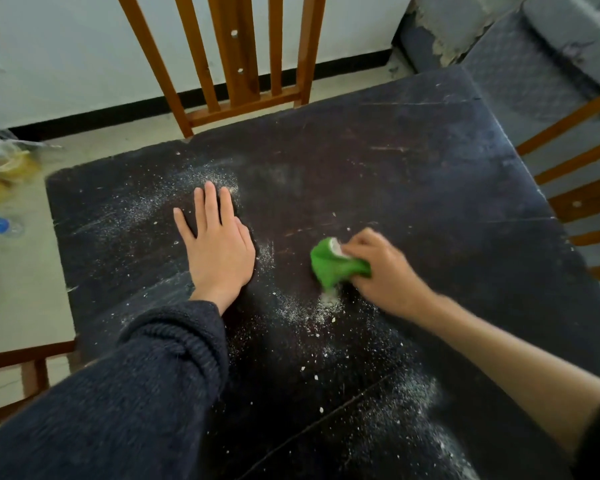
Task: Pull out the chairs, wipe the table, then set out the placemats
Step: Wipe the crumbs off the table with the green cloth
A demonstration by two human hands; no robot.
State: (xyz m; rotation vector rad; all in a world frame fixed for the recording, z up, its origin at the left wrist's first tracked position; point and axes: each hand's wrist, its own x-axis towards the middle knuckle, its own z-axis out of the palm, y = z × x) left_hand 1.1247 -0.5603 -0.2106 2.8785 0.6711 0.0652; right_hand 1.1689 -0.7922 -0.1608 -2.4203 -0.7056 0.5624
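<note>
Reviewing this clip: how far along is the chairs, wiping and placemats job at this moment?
Wiping is in hand: the right hand grips a green cloth on the dark table, while the left hand rests flat on it. White crumbs still lie scattered over the near side, so wiping is unfinished. The chair at the far edge stands close to the table; whether it was pulled out is unclear. No placemats show yet.
</note>
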